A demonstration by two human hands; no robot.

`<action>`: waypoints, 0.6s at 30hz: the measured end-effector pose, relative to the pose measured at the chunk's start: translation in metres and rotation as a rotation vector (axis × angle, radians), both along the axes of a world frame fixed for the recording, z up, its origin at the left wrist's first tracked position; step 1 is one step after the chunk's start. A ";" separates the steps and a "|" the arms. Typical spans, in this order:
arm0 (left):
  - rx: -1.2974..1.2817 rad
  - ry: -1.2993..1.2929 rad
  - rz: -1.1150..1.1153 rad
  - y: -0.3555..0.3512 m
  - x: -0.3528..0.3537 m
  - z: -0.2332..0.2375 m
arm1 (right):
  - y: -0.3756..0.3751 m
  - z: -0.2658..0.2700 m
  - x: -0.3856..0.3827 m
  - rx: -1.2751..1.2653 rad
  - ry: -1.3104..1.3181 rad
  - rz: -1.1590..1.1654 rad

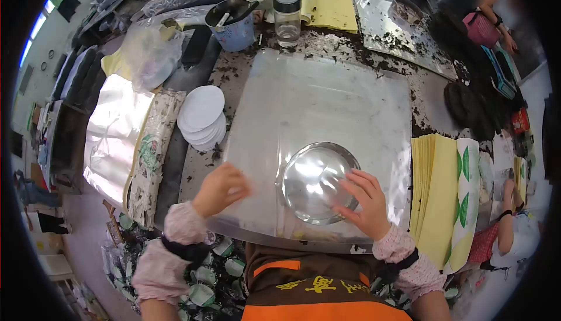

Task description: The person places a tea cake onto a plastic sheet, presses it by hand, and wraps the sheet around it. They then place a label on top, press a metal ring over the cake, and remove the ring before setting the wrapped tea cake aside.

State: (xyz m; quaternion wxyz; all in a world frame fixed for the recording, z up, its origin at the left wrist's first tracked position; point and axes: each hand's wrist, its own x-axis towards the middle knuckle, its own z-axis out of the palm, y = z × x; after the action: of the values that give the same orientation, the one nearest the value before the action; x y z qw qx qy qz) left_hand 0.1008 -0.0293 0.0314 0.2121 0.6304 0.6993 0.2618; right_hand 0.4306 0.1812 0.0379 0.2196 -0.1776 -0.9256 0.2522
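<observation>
A round, shiny metal dish (312,186) rests on the clear plastic sheeting (321,96) in front of me. Over its right side is my right hand (369,203), fingers spread and apart; it looks to be touching the rim, though contact is hard to judge. My left hand (219,191) is left of the dish, off its edge, with bent fingers whose tips are smeared by motion. I make out nothing held in it. Beyond my left hand lies a pile of white paper discs (201,113).
Yellow paper wrappers (429,198) stand on the right, silver foil sheets (117,137) on the left. A lidded glass jar (287,26) and a blue patterned bucket (235,33) are at the back among dark crumbs. Below the table edge are several green-and-clear packs (203,289). People sit at right.
</observation>
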 end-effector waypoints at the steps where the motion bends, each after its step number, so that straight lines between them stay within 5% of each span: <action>1: -0.072 0.012 -0.158 -0.012 -0.009 0.000 | -0.005 -0.003 0.012 -0.072 -0.005 -0.066; 4: -0.172 0.082 -0.299 -0.027 -0.002 -0.004 | -0.029 -0.024 0.037 -0.329 -0.050 -0.179; 10: -0.143 0.008 -0.291 -0.031 -0.007 -0.018 | -0.056 -0.042 0.016 -0.242 -0.019 -0.162; 13: 0.027 0.345 -0.380 -0.024 0.007 0.000 | -0.053 -0.038 0.010 -0.228 -0.028 -0.140; 16: 0.160 0.286 -0.079 -0.018 0.018 0.040 | -0.055 -0.038 0.010 -0.304 -0.023 -0.156; 18: -0.044 0.080 -0.185 -0.032 0.007 0.013 | -0.054 -0.039 0.014 -0.324 -0.009 -0.148</action>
State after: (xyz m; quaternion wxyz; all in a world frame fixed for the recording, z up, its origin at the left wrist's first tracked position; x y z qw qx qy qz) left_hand 0.1074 -0.0616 0.0442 0.2209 0.6976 0.6515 0.2004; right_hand 0.4444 0.1269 -0.0006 0.2019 -0.2795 -0.8582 0.3802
